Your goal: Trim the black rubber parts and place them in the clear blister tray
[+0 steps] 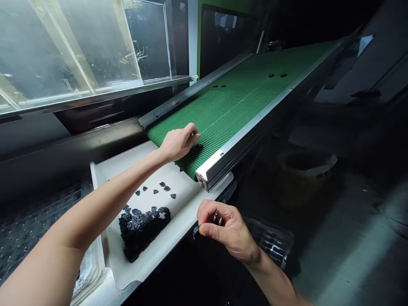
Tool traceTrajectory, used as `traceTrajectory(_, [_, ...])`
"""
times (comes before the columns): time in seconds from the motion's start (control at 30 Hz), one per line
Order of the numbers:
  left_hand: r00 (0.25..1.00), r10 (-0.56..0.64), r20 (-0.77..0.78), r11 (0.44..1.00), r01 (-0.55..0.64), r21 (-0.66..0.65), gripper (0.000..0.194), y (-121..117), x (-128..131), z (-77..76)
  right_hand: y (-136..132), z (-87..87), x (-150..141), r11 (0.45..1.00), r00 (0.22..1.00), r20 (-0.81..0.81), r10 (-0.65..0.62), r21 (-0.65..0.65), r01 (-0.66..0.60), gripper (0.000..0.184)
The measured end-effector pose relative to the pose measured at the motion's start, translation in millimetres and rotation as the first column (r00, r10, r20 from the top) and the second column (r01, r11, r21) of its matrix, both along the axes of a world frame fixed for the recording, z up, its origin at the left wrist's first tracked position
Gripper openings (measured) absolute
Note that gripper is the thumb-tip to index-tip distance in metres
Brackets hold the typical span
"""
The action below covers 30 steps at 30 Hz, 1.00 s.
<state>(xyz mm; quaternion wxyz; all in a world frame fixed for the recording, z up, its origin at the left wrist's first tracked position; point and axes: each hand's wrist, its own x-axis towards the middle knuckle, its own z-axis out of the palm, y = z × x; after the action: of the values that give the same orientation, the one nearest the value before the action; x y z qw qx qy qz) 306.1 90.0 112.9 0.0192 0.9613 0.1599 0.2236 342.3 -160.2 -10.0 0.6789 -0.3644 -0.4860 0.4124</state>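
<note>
1. Below the belt's near corner, my right hand (pixel 230 233) is pinched closed on a small dark piece (pixel 196 232); something shiny (pixel 217 218) sits within its curl.
2. Alongside, the white tray (pixel 183 216) already holds a dark heap (pixel 143 229) — plus a few strays.
3. Over the green belt (pixel 236 104), my left hand (pixel 176 144) is mostly curled — I can't tell its grip.
4. Farther up, four dark bits (pixel 271 75) lie outside the tray.

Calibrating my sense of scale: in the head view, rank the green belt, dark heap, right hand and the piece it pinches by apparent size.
1. Green belt
2. Dark heap and right hand: too alike to rank
3. Pinched piece
</note>
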Motion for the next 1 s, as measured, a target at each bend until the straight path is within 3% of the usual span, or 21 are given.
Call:
traceTrajectory(0.1, [0.992, -0.066, -0.103, 0.988, 0.08, 0.135, 0.028, -12, 4, 0.3, 1, -0.9, 0, 1.0, 1.0, -0.004, 0.017, -0.005, -0.017, 0.026])
traceTrajectory(0.2, [0.977, -0.031, -0.21, 0.968, 0.082, 0.236, 0.032, -19, 9, 0.9, 0, -2.4, 1, 1.0, 1.0, -0.003, 0.028, -0.014, -0.028, 0.024])
traceTrajectory(0.43, [0.969, -0.007, -0.245, 0.951, 0.083, 0.299, 0.03, -26, 7, 3.3, 2, -7.1, 5, 0.999, 0.999, 0.032, 0.017, -0.033, -0.016, 0.021])
traceTrajectory(0.63, [0.983, -0.063, -0.17, 0.977, 0.096, 0.19, 0.026, -20, 7, -4.1, 6, -3.8, 5, 0.996, 0.994, 0.077, 0.072, -0.054, -0.068, 0.018])
traceTrajectory(0.7, [0.991, -0.113, -0.078, 0.99, 0.118, 0.07, 0.02, -14, 8, -7.2, 2, -2.0, 4, 0.997, 0.993, 0.099, 0.071, -0.046, -0.066, 0.017])
traceTrajectory(0.77, [0.982, -0.174, 0.072, 0.974, 0.182, -0.134, 0.014, -6, 7, -9.2, -1, -0.4, 4, 0.998, 0.991, 0.121, 0.051, -0.028, -0.048, 0.017])
traceTrajectory(0.83, [0.957, -0.144, 0.252, 0.877, 0.241, -0.416, 0.011, 4, 0, -10.1, -2, 1.0, 4, 0.999, 0.991, 0.129, 0.035, -0.021, -0.033, 0.017])
traceTrajectory(0.87, [0.943, -0.081, 0.323, 0.783, 0.26, -0.565, 0.012, 10, -5, -10.5, -2, 1.9, 4, 0.999, 0.992, 0.126, 0.032, -0.026, -0.029, 0.017])
traceTrajectory(0.93, [0.916, 0.078, 0.393, 0.535, 0.295, -0.792, 0.015, 21, -21, -12.1, 0, 4.5, 4, 0.998, 0.991, 0.122, 0.047, -0.046, -0.041, 0.018])
traceTrajectory(1.0, [0.89, 0.207, 0.405, 0.317, 0.331, -0.889, 0.016, 34, -43, -16.6, 4, 8.1, 4, 0.996, 0.988, 0.136, 0.08, -0.057, -0.073, 0.017])
